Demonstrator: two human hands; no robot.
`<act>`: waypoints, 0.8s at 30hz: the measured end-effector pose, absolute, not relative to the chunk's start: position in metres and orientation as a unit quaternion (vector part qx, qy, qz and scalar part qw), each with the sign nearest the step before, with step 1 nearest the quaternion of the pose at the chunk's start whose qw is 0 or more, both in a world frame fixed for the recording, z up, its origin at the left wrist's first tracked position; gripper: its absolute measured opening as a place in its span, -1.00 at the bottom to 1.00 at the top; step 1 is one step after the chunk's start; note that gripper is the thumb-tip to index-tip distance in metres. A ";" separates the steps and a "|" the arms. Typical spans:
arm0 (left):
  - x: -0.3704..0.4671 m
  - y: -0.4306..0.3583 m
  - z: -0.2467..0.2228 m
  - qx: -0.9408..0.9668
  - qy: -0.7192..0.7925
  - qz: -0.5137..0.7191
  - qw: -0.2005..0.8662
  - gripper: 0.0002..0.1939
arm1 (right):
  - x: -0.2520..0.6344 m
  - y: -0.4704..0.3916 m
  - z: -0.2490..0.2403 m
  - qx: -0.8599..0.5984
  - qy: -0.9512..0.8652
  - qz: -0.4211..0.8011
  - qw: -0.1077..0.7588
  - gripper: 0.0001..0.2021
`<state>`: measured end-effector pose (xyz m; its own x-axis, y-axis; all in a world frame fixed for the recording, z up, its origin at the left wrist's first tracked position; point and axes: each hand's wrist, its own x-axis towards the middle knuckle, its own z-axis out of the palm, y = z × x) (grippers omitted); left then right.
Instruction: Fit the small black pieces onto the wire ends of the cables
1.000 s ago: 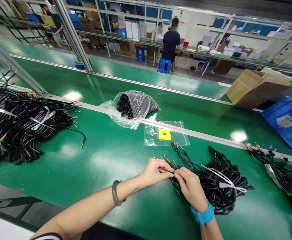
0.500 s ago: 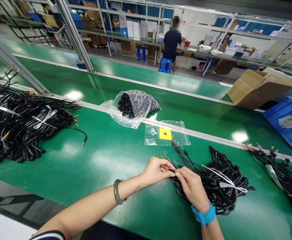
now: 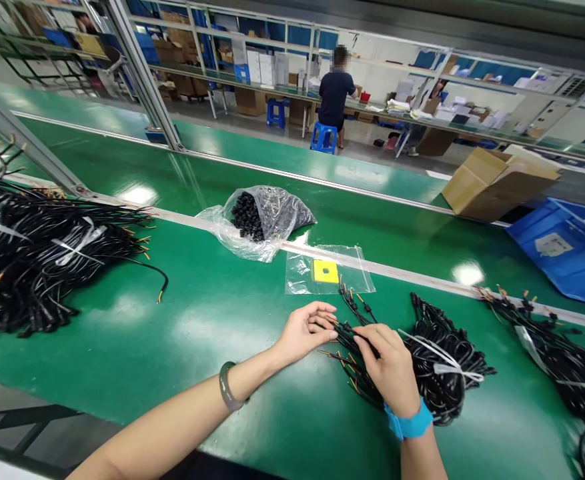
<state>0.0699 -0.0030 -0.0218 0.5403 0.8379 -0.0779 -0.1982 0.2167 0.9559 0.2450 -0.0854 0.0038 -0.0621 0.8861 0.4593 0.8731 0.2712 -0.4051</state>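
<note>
A bundle of black cables with bare orange and yellow wire ends lies in front of me, bound by a white tie. My left hand is at the wire ends, its curved fingers apart around the tips. My right hand, with a blue band at the wrist, pinches a black cable just right of a small black fitting. The fingers partly hide that cable. Behind the hands lies a clear zip bag with a yellow square piece. An open plastic bag holds small black parts.
A large heap of black cables covers the left side. Another tied cable bundle lies at right. A cardboard box and blue bin stand at back right. Metal posts rise from the bench. A person sits beyond.
My hands have drawn slightly apart. The left fingers have loosened from their pinch and spread, showing the black fitting between the hands. The whole view has shifted a little.
</note>
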 end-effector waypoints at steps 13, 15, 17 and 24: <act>0.071 -0.002 -0.024 0.541 0.325 0.332 0.701 -0.56 | 0.244 -0.083 0.009 -0.627 -0.713 -0.009 0.313 -0.82; 0.072 -0.002 -0.025 0.543 0.313 0.330 0.706 -0.54 | 0.244 -0.083 0.008 -0.637 -0.706 -0.018 0.308 -0.82; 0.072 -0.003 -0.026 0.542 0.317 0.347 0.697 -0.51 | 0.244 -0.083 0.007 -0.659 -0.676 -0.051 0.326 -0.82; 0.065 0.004 -0.029 0.515 0.358 0.401 0.668 -0.53 | 0.252 -0.078 0.005 -0.685 -0.627 -0.056 0.366 -0.77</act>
